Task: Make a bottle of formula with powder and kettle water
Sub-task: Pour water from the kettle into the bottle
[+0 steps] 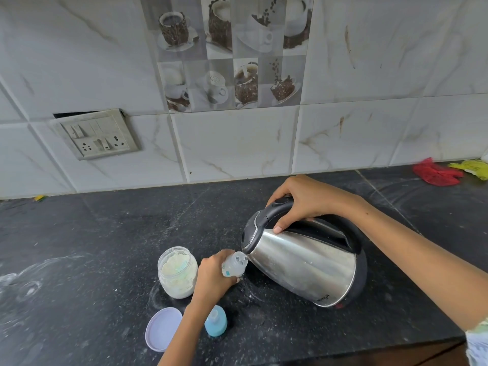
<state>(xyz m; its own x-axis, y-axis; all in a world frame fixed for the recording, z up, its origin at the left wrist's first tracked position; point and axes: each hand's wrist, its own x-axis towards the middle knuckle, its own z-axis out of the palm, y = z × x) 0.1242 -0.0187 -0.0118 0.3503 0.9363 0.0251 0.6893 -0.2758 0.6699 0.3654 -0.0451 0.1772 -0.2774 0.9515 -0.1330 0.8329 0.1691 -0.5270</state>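
Note:
My right hand (303,202) grips the black handle of a steel kettle (303,262), which is tipped to the left. Its spout meets the mouth of a small clear baby bottle (234,265), and water runs into it. My left hand (214,276) holds that bottle, fingers wrapped round its body. An open jar of pale formula powder (177,272) stands just left of my left hand. The jar's lilac lid (162,328) lies flat on the counter in front of it. The bottle's blue teat cap (216,321) rests beside my left wrist.
The dark stone counter (105,233) carries powder smears and a wet patch at the left. A switch and socket plate (97,134) sits on the tiled wall. Red and yellow bags (435,173) lie at the far right. The counter's front edge runs along the bottom right.

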